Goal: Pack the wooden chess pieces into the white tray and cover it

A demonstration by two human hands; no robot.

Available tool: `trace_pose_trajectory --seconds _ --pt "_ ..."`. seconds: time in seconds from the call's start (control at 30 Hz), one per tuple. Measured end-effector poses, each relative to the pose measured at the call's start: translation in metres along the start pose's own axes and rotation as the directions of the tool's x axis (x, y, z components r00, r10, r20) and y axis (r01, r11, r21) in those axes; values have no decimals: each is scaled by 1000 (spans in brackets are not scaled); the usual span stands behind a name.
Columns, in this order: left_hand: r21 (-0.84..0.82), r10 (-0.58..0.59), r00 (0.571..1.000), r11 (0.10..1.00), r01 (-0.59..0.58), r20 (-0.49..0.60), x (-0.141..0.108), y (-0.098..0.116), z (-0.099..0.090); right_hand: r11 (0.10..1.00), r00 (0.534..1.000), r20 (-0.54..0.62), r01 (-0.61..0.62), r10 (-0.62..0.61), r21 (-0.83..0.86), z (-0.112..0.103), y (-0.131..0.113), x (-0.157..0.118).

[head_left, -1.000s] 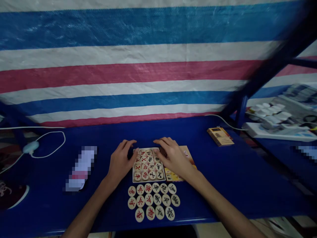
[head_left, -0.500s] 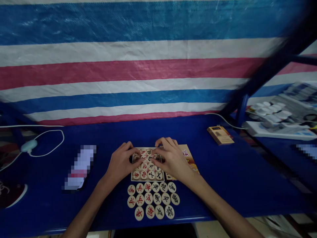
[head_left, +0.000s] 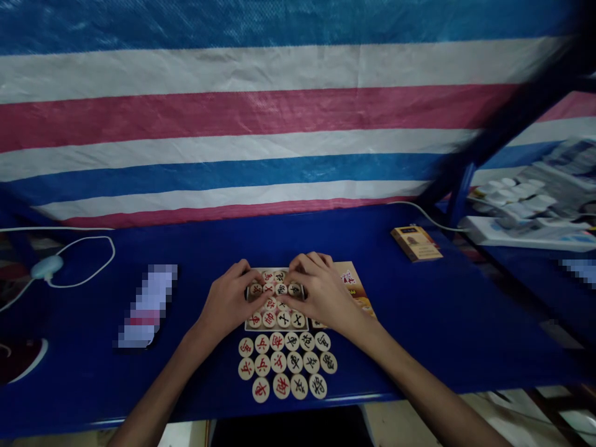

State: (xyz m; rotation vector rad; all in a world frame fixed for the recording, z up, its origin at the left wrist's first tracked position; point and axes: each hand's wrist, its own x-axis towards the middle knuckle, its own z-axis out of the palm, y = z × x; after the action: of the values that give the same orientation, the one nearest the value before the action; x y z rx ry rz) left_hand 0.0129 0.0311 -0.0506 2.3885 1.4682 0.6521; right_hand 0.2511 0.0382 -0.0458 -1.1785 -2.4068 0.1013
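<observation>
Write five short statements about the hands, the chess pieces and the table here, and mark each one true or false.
1. Both hands are at the tray of round pieces. True: the left hand and the right hand meet over it.
2. Loose round pieces lie in rows between the tray and the near table edge. True.
3. The table is red. False: it is blue.
4. The small orange box lies left of the hands. False: it lies to the far right.
5. The white cable lies on the right side. False: it loops at the left.
</observation>
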Motion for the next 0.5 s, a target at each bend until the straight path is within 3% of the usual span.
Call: trace_pose_trajectory --seconds 0.3,0.5 --pt "-66 -50 999 997 51 14 -1 6 6 1000 1000 -4 -21 21 14 1 2 1" --pt "111 7 999 994 -1 -52 1 9 7 1000 999 -27 -20 21 9 1 1 1"
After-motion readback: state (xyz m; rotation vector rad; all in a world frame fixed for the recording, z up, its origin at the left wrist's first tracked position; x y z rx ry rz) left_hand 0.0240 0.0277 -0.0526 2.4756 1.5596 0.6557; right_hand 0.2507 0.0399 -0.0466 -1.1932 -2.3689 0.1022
